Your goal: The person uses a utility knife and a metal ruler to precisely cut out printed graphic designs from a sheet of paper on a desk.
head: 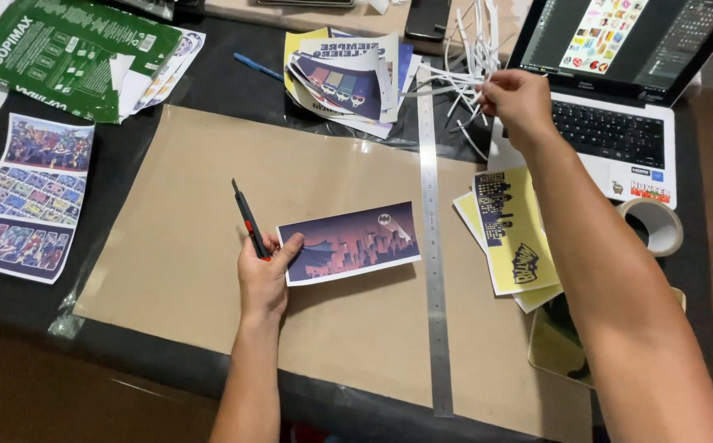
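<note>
Two hands work over a sheet of brown cardboard (209, 205) that covers most of the dark table (225, 82). The left hand (264, 271) is closed around a red and black craft knife (249, 220), blade end pointing away from the person, while its thumb presses on the left edge of a cut-out print (352, 241) (a purple night skyline with a bat-shaped sign in the sky) that lies flat on the cardboard. Just right of the print, a long steel ruler (432, 246) runs from the far side of the table toward the near edge. The right hand (519, 100) reaches well away from the print, fingertips pinched on thin white paper strips (464, 78) that sit in a loose tangle beside an open laptop (619, 107). Under the right forearm lie yellow printed cards (510, 234), and a roll of tape (656, 223) stands near the laptop's front corner. Further off are a stack of printed sheets (348, 78), a blue pen (256, 66), a green paper wrapper (61, 53) and a colourful sticker sheet (28, 197) at the left edge.
</note>
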